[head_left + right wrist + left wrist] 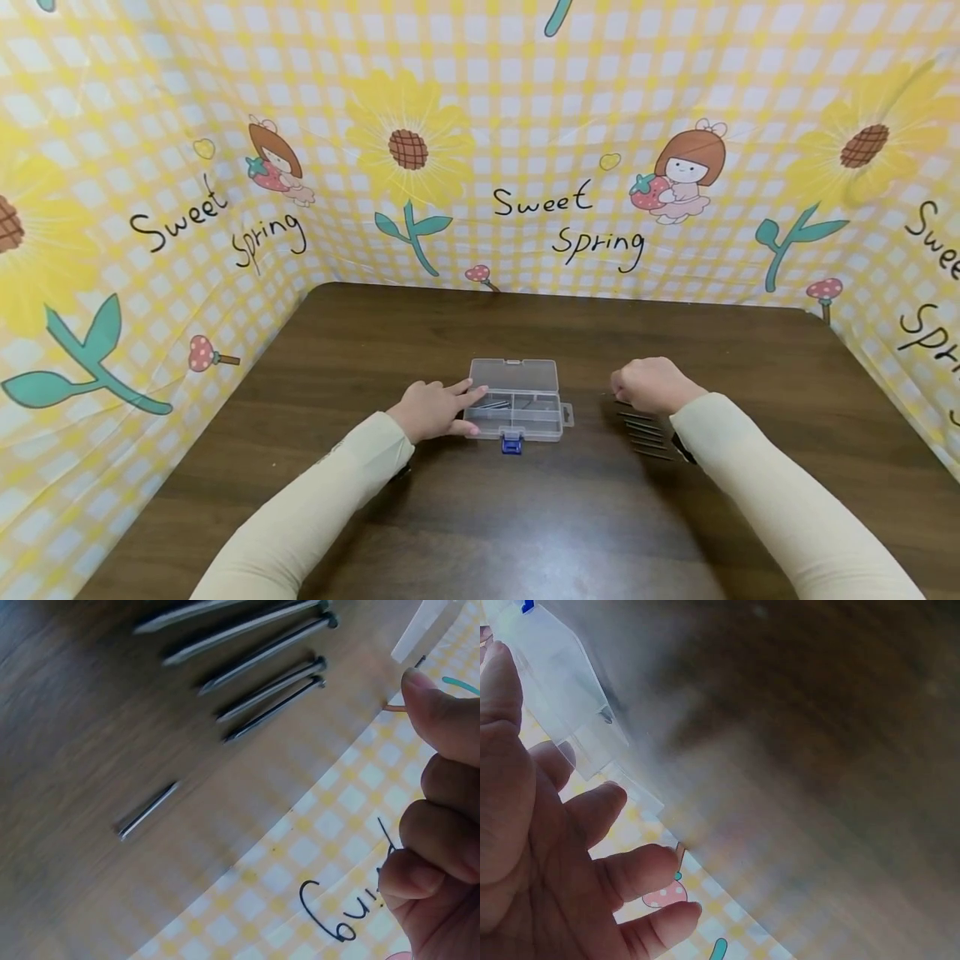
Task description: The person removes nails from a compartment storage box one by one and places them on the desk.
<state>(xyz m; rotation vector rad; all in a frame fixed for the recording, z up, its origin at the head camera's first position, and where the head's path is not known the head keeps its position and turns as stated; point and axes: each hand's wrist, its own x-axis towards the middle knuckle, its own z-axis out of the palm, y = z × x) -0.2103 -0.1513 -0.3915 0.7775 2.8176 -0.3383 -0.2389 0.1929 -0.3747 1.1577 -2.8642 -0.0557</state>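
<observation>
A clear plastic compartment box [536, 434] lies on the table with its lid [513, 377] raised at the back and a blue latch [512, 445] at the front. Thin metal nails [491, 406] lie inside, mostly on the left. My left hand [431, 410] touches the box's left side, fingers spread and thumb by the front corner. To the right of the box, my right hand [652, 385] pinches a small nail [421, 660] between thumb and forefinger; only its tip shows. Below that hand, several nails [270, 656] lie in a row, and a shorter nail [148, 810] lies apart.
The dark wooden table [360, 333] runs back to a yellow checked cloth [480, 108] with printed flowers, which stands as a wall behind and at both sides. A hanging tab [567, 414] sticks out from the box's right side.
</observation>
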